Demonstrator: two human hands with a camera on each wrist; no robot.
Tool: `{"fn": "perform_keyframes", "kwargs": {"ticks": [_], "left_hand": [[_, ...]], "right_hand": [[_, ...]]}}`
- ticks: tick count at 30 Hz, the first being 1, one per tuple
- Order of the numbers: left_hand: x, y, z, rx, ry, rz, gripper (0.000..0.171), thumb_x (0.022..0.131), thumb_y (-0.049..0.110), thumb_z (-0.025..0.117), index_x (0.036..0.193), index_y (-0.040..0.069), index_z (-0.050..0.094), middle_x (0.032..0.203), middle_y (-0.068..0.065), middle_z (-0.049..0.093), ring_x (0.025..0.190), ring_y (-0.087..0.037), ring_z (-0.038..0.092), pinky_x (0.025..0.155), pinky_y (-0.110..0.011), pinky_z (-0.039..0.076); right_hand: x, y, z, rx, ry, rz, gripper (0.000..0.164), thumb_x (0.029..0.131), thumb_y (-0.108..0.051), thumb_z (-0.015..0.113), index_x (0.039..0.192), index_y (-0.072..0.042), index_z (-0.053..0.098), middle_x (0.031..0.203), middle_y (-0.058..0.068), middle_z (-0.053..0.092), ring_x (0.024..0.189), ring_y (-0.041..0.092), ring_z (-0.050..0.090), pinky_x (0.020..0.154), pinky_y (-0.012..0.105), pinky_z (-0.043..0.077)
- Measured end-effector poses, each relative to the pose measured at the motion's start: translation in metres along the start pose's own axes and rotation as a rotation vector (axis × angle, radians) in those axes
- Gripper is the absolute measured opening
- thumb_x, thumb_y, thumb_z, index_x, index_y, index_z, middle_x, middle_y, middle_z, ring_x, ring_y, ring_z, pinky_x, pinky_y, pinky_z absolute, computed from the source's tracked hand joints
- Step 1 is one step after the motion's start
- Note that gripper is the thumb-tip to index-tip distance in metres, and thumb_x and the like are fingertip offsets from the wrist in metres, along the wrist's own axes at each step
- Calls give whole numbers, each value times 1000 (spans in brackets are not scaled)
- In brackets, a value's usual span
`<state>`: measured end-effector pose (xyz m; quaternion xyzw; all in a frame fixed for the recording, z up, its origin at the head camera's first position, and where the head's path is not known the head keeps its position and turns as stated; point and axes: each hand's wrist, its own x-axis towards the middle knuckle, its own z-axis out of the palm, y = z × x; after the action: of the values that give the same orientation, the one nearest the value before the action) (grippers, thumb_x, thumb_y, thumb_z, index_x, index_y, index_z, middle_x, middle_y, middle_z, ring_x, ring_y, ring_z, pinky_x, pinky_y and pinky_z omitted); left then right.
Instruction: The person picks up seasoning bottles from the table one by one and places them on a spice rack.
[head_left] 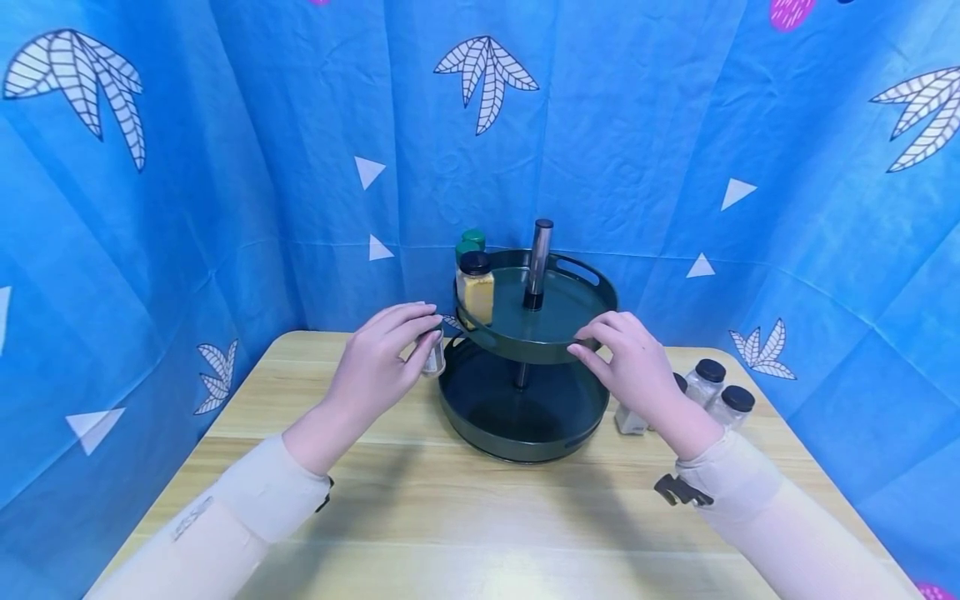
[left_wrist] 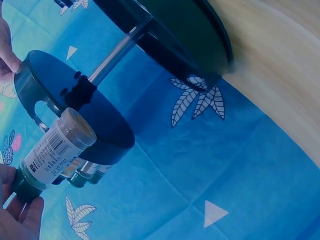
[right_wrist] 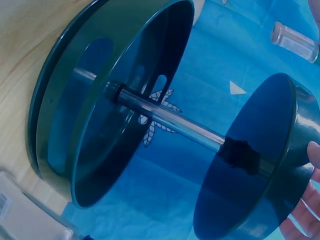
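Observation:
A two-tier dark green turntable rack stands on the table, its upper tray [head_left: 573,296] joined to the lower tray [head_left: 525,450] by a metal post [head_left: 539,258]. My left hand [head_left: 378,354] pinches a small spice jar [left_wrist: 57,145] by its green cap [left_wrist: 26,186]. That jar hangs cap up just left of the upper tray, its pale label facing the left wrist view. On the other side, my right hand [head_left: 633,358] pinches the upper tray's front right rim between thumb and fingers. A black-capped jar of yellow powder [head_left: 478,298] and green-capped jars [head_left: 472,239] stand at that tray's left.
Several black-capped clear jars [head_left: 707,379] stand on the wooden table [head_left: 465,517] right of the rack, partly behind my right forearm. A blue patterned cloth [head_left: 637,150] hangs behind the table and along both sides.

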<state>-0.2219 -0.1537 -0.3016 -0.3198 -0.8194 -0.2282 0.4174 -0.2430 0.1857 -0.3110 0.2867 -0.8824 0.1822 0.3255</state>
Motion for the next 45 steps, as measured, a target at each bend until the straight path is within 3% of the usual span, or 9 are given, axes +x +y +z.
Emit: {"fn": "perform_keyframes", "kwargs": {"ticks": [9,20,45], "left_hand": [[10,2,2,-25,32,-3,25,86,8,79,110,3,76,117,-11,72,112,-28,66,95,-44,54],[24,7,8,-90,149,4,24,86,8,79,109,1,76,116,-12,72,112,-28,66,95,-43,54],[63,18,19,-193,316,27,21,90,8,75,110,1,76,116,-11,72,115,-24,66,101,-34,50]], "right_hand": [[-1,-1,-1,-2,0,7,20,83,-21,84,96,-11,74,96,6,67,94,26,59,76,42,55],[0,0,-1,4,2,6,19,83,-21,84,96,-11,74,97,6,67,95,26,59,77,42,55],[-1,0,1,6,11,5,20,82,-21,84,96,-11,74,97,6,67,95,26,59,77,41,55]]}}
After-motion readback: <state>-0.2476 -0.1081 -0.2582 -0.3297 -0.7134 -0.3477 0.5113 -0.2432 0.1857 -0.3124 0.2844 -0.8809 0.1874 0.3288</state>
